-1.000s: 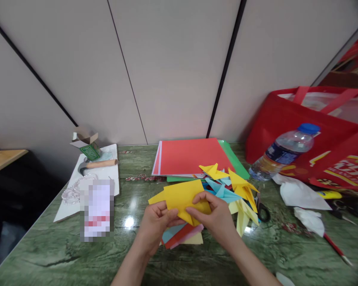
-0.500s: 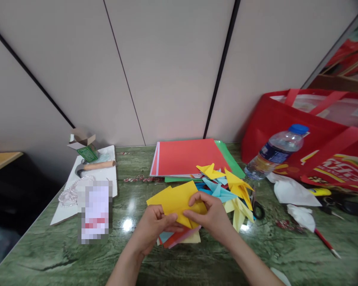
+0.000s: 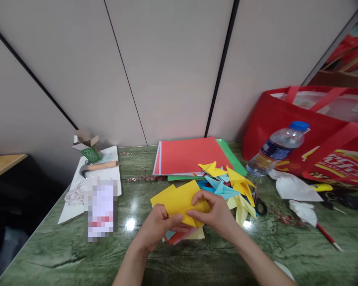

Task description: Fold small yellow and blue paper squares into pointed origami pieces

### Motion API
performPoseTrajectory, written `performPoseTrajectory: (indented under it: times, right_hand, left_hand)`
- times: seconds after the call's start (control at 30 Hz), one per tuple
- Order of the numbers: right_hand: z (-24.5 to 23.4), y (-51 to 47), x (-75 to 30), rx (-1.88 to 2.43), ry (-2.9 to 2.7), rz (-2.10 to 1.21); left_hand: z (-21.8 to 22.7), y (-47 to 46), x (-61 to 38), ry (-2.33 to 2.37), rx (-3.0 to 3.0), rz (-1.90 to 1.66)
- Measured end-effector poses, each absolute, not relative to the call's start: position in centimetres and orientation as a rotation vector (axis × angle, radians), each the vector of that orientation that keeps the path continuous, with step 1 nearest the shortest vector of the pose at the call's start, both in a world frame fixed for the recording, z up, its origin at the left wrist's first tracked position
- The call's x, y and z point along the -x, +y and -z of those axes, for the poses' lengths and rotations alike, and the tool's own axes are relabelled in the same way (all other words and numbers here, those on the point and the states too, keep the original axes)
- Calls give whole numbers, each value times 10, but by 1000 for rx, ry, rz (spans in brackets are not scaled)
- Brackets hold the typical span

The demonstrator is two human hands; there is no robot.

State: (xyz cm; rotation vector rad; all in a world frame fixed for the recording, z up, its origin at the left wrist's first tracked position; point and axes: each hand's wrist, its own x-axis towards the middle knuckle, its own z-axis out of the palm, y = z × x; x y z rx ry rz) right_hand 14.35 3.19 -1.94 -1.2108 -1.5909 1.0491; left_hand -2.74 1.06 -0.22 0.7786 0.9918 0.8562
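Note:
Both my hands pinch one folded sheet of yellow paper (image 3: 183,196). My left hand (image 3: 164,226) grips its lower left part with the thumb on top. At the right side, my right hand (image 3: 210,208) has thumb and forefinger closed on the sheet. Under and behind it lie small coloured sheets (image 3: 179,237) in orange, pink and cream, partly hidden by the hands. Another yellow edge shows at the upper left of the held sheet. Just right of my hands is a heap of folded paper pieces (image 3: 222,187) in yellow, blue and pale yellow.
Large red sheets (image 3: 191,155) over green lie at the back. Scissors (image 3: 260,205) sit beside the heap. A water bottle (image 3: 276,149) leans by a red bag (image 3: 325,135). Tissue (image 3: 304,212) and a red brush (image 3: 328,236) lie right. A white board (image 3: 74,208) holds a sickle (image 3: 100,166) and small box (image 3: 89,151).
The whole view has shifted slightly, so things appear a little further right. My hands keep nearly the same grip on the yellow paper.

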Motion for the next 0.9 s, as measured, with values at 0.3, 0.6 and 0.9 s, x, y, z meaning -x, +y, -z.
performPoseTrajectory:
  times: [0.3, 0.6, 0.9]
  right_hand:
    - [24, 33, -142, 1196, -1669, -862]
    - [19, 23, -134, 1192, -1743, -594]
    - [15, 19, -123, 1149, -1352, -894]
  left_hand:
    - [4, 13, 25, 987, -920, -805]
    - [13, 10, 11, 967, -799, -1033]
    - [14, 8, 3, 876, -765, -1194]
